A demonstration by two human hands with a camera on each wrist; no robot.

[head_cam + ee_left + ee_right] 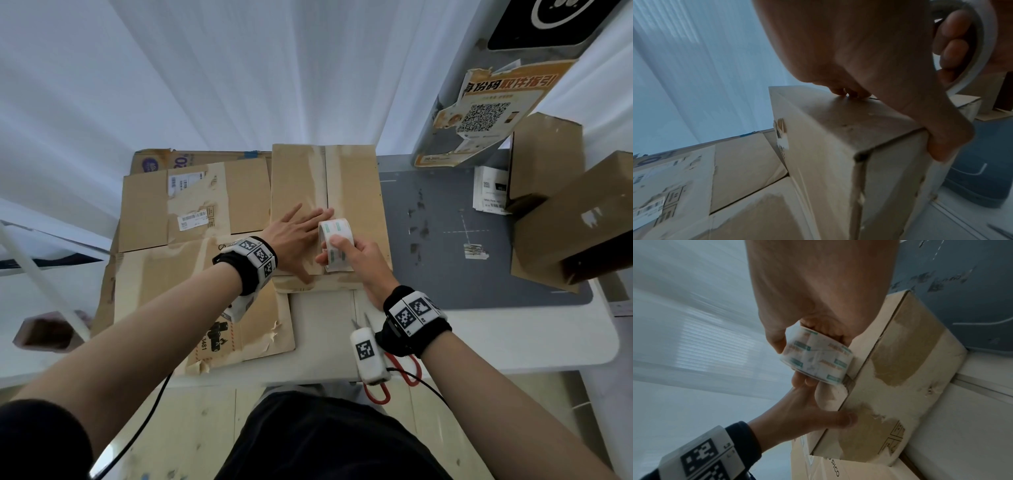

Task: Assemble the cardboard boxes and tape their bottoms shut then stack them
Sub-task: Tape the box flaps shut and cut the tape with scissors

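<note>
A brown cardboard box (pixel 356 178) stands on the table with its closed flaps facing up, a seam running down the middle. My left hand (pixel 294 233) lies flat on the left flap, fingers straight, thumb over the near edge (pixel 941 142). My right hand (pixel 356 253) grips a roll of clear printed tape (pixel 337 245) over the seam at the box's near end; the roll (pixel 816 360) sits just above the box's top edge. In the left wrist view the roll (pixel 982 48) shows at the top right with fingers through its core.
Flattened cardboard sheets (pixel 191 212) lie to the left. Red-handled scissors (pixel 380 387) lie at the table's front edge. A grey cutting mat (pixel 462 222) lies to the right, with two assembled boxes (pixel 575 219) stacked at the far right. A printed leaflet (pixel 489 109) hangs behind.
</note>
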